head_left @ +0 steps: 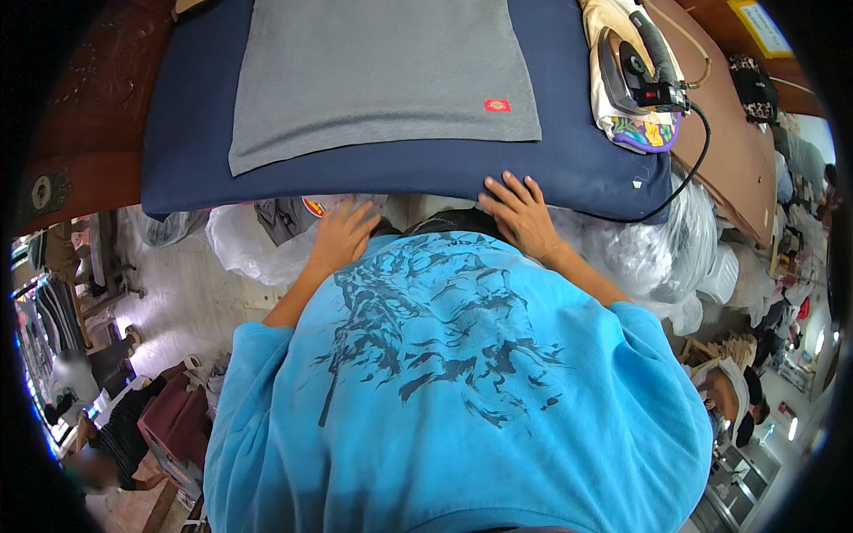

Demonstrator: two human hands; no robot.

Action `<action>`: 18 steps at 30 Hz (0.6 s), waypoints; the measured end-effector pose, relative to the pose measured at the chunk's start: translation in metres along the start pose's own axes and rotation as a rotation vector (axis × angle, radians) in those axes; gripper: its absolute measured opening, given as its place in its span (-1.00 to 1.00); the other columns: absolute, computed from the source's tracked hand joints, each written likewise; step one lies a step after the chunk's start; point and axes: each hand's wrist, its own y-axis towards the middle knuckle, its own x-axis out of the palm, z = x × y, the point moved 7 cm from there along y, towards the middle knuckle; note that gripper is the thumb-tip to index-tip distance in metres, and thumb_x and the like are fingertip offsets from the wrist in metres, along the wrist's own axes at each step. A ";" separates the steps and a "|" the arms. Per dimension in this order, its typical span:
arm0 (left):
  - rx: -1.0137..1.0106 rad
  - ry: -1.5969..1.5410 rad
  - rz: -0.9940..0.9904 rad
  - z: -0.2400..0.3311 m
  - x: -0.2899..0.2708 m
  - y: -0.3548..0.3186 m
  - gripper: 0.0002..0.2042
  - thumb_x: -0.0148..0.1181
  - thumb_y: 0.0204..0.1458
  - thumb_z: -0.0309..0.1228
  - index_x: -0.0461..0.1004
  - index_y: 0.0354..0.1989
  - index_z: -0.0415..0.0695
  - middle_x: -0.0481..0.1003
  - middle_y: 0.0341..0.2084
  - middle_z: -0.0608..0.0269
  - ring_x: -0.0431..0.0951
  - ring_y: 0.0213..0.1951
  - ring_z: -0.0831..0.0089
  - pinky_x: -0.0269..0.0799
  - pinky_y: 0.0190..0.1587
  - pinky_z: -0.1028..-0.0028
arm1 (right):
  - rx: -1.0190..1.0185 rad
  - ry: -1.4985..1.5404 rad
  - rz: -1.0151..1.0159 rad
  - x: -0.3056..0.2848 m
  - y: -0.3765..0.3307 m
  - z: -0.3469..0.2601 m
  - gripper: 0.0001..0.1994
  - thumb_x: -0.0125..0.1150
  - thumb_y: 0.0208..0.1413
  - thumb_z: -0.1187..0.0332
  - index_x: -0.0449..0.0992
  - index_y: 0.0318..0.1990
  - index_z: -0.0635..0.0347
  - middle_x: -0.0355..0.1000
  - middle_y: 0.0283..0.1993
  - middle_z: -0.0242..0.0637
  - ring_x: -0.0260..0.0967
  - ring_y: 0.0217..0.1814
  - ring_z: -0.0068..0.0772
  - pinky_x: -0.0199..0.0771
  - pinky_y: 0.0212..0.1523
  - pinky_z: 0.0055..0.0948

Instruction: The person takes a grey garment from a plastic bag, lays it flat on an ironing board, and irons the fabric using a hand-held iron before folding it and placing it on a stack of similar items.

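A grey garment (382, 80) with a small red label near its lower right corner lies flat on a board covered in dark blue cloth (355, 178). My right hand (518, 211) rests with spread fingers on the front edge of the blue cloth, below the garment's right corner. Just under that edge, toward the left, my left hand (345, 233) hangs with fingers apart and nothing in it. A clothes iron (633, 75) with a black handle sits at the right end of the board on a folded cream cloth (662, 120) with a colourful, purple-edged part.
The iron's black cord (702, 160) loops over the board's right edge. Clear plastic bags (258, 244) lie beneath the board. Brown board (742, 142) extends at right, carved dark wood (89, 98) stands at left. Other people are at the lower left; clothes hang farther off.
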 end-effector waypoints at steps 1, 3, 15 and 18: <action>-0.089 -0.106 -0.094 -0.014 0.026 -0.017 -0.51 0.18 -0.14 -0.27 0.30 0.06 0.11 0.17 0.17 0.28 0.19 0.16 0.22 0.08 0.12 0.08 | -0.032 0.051 0.018 0.000 -0.008 0.003 -0.52 0.17 -0.11 0.31 0.35 0.06 -0.08 0.17 0.21 -0.45 -0.06 0.33 -0.30 -0.15 0.26 -0.17; -0.411 -0.584 -0.079 -0.031 0.041 -0.025 -0.54 0.17 -0.10 -0.27 0.30 0.05 0.07 0.20 0.15 0.28 0.20 0.16 0.23 0.10 0.11 0.09 | -0.083 0.167 0.032 0.003 -0.028 0.002 -0.54 0.19 -0.14 0.33 0.39 0.03 -0.07 0.26 0.13 -0.47 0.01 0.29 -0.31 -0.11 0.26 -0.22; -1.129 -2.269 0.688 -0.019 0.051 0.006 -0.84 0.22 -0.05 -0.33 0.35 -0.35 0.05 0.40 -0.35 0.40 0.35 -0.20 0.45 0.24 -0.09 0.33 | 1.001 2.176 0.187 0.104 -0.083 0.059 -0.79 0.12 0.09 0.17 0.40 -0.26 0.10 0.40 -0.29 -0.36 0.33 -0.24 -0.52 0.35 -0.20 -0.47; -1.201 -2.145 0.755 -0.023 0.059 -0.009 -0.83 0.25 -0.05 -0.35 0.35 -0.37 0.01 0.41 -0.45 0.38 0.42 -0.34 0.45 0.34 -0.17 0.41 | 1.033 2.114 0.211 0.102 -0.091 0.065 -0.83 0.14 0.08 0.21 0.41 -0.30 0.09 0.38 -0.38 -0.39 0.32 -0.30 -0.53 0.37 -0.23 -0.48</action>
